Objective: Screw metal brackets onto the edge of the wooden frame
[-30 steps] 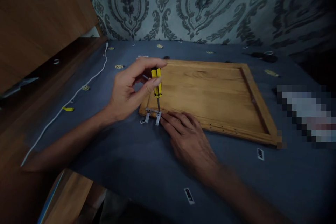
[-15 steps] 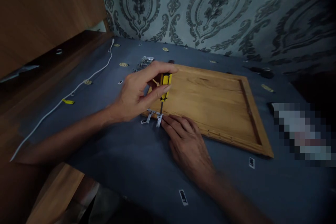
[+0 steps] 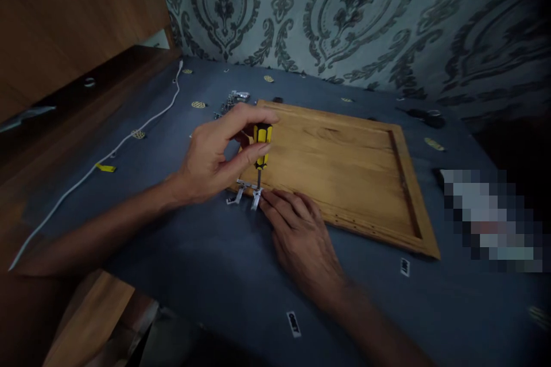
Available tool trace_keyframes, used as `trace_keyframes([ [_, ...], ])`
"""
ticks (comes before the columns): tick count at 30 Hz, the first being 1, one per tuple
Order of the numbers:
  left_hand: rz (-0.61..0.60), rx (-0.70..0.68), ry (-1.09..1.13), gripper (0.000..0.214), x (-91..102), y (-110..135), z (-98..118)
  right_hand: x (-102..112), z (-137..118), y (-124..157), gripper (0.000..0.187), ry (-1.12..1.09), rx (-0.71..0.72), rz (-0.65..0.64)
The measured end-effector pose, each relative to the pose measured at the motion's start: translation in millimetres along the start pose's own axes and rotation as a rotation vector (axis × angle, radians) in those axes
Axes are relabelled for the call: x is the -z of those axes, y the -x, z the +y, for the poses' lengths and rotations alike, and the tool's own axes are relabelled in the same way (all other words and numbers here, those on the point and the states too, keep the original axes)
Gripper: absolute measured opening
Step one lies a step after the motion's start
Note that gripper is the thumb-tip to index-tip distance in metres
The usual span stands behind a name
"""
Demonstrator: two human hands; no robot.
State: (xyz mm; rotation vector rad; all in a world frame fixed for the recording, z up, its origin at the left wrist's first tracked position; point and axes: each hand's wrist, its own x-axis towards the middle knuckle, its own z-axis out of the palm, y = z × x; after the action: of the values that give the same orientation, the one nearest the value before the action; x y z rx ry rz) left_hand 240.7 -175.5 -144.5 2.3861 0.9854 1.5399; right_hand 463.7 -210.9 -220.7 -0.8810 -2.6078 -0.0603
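Note:
My left hand (image 3: 219,152) grips a yellow and black screwdriver (image 3: 262,144) by its handle, the shaft pointing straight down. Its tip meets a metal hinge (image 3: 256,198) at the near left edge of a framed wooden panel (image 3: 340,166). Fingers stretched, my right hand (image 3: 299,235) lies against that same edge, its fingertips right beside the hinge. Whether the fingertips press on the metal is hard to tell. Small dark holes run along the near frame, to the right of this hand.
Several metal hinge parts (image 3: 232,102) lie behind my left hand. A white cable (image 3: 159,120) with a yellow tag (image 3: 106,168) crosses the blue patterned cover (image 3: 206,275) on the left. Dark scissors-like items (image 3: 426,117) rest at the back right, near a blurred-out object (image 3: 486,218).
The whole view has shifted slightly, so everything sits a little further left. The screwdriver stays on the hinge and its handle looks slightly turned. My right hand keeps its place on the edge.

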Motion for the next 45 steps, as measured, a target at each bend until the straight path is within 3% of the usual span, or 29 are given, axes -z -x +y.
trace_keyframes([
  [7, 0.039, 0.012, -0.013, 0.027, 0.4, 0, -2, -2, -1, -1, 0.047, -0.008, -0.005, 0.037],
  [11, -0.003, 0.057, 0.004, 0.029, 1.5, 0, -2, -3, -1, 0, 0.043, -0.001, 0.005, 0.049],
  [17, -0.048, -0.023, -0.036, 0.033, -1.2, 0, 1, -5, 0, -1, 0.046, 0.0, 0.004, 0.054],
  [23, 0.008, -0.059, -0.12, 0.022, -1.6, -7, 6, -6, 0, -2, 0.049, -0.002, 0.001, 0.048],
  [31, -0.113, -0.016, -0.028, 0.03, -1.8, -12, 5, -4, -1, -2, 0.05, 0.005, 0.012, 0.061],
  [37, -0.018, -0.103, -0.072, 0.021, -4.6, -17, 1, -4, 0, -1, 0.047, 0.014, 0.013, 0.062],
  [45, -0.092, 0.109, 0.045, 0.027, -3.1, -13, 5, -3, -1, -2, 0.044, -0.006, 0.016, 0.057],
])
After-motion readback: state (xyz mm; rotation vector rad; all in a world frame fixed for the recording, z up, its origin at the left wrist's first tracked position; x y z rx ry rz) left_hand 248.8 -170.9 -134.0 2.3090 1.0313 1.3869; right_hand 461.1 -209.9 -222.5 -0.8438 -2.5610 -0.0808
